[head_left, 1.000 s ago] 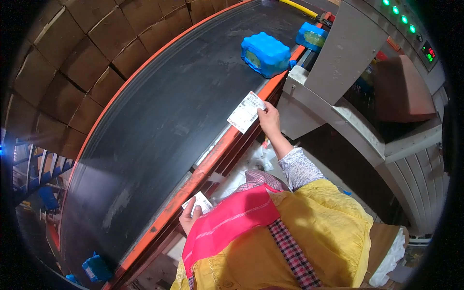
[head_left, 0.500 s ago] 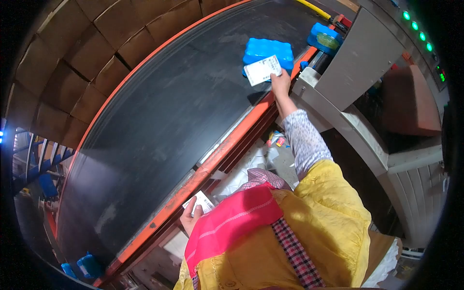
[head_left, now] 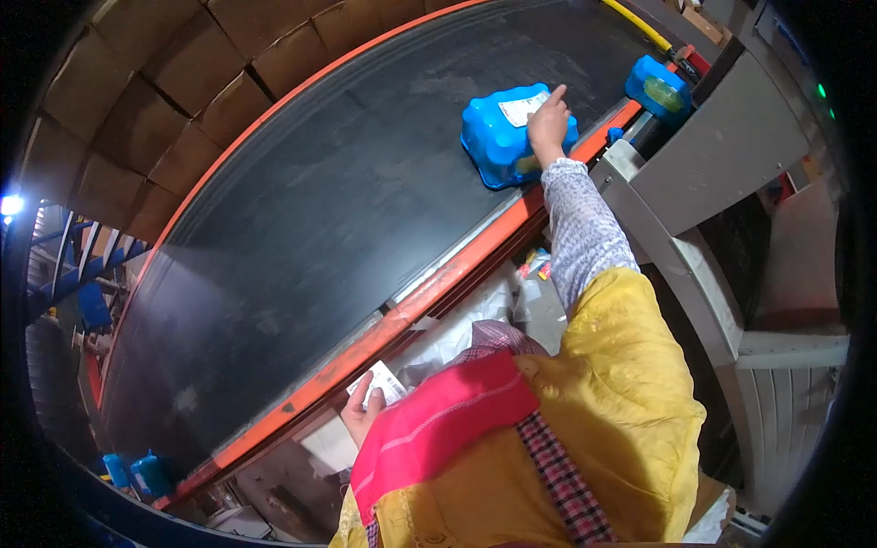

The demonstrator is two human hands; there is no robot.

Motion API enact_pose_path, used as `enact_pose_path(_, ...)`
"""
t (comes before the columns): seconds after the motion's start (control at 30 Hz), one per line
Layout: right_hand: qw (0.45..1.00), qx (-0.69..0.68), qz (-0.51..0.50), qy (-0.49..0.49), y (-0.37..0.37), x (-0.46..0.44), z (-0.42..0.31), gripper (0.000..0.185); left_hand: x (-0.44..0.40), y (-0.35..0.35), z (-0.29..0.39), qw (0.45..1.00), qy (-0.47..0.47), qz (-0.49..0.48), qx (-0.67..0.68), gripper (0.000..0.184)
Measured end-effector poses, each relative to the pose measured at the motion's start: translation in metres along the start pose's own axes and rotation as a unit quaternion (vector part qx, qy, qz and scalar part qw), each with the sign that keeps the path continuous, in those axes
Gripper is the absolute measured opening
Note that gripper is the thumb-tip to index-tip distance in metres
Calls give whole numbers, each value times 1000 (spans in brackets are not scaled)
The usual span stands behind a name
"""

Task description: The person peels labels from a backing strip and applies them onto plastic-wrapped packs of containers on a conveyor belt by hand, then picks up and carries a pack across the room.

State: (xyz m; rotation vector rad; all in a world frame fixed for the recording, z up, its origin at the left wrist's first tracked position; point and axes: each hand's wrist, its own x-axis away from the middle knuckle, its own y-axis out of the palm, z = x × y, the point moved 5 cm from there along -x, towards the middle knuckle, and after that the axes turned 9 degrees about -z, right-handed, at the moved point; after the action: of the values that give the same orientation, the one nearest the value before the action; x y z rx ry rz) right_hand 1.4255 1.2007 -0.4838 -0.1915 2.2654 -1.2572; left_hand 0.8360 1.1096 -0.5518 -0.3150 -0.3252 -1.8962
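A white printed label point(head_left: 519, 110) lies on top of a blue-wrapped pack point(head_left: 501, 146) on the black conveyor belt. My right hand point(head_left: 550, 126) rests at the label's right edge, over the pack, with its index finger stretched out; the other fingertips are partly hidden. Low by the belt's orange edge, my left hand point(head_left: 363, 413) has its fingers closed on white labels point(head_left: 382, 387). Another blue pack point(head_left: 658, 89) sits at the machine's opening on the upper right.
The belt point(head_left: 301, 219) curves past an orange rail point(head_left: 420, 300). Stacked cardboard boxes point(head_left: 196, 64) line its far side. A grey machine point(head_left: 722, 137) stands at the right. Small blue packs point(head_left: 151, 474) are at the lower left, and a yellow bar point(head_left: 639, 23) lies at the top.
My right hand has moved up and right, bringing the label from above the orange rail onto the blue pack. The far right pack has come further out. My left hand still holds its labels.
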Motion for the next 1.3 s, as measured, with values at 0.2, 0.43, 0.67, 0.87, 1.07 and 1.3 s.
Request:
enact_pose_path(0.2, 939, 55, -193, -280, 88, 0, -5, 73, -1, -8, -2, 1000, -5, 10, 12, 34)
enact_pose_path(0.43, 931, 149, -279, -182, 38, 110, -94, 89, -8, -12, -3, 1000, 27, 7, -1, 33)
enact_pose_path(0.67, 853, 29, -303, -424, 23, 243, -166, 81, -14, -28, -9, 977, 159, 21, -137, 35)
enact_pose_path(0.87, 664, -202, -576, -432, -35, 363, -183, 59, -1, -21, 12, 969, 181, -99, -137, 53)
enact_pose_path(1.07, 537, -350, -619, -454, -100, 395, -143, 32, 26, 27, 42, 968, 223, -118, 18, 66)
enact_pose_path(1.3, 601, -383, -551, -434, -168, 333, -89, 16, 48, 100, 37, 985, 137, -46, -89, 22)
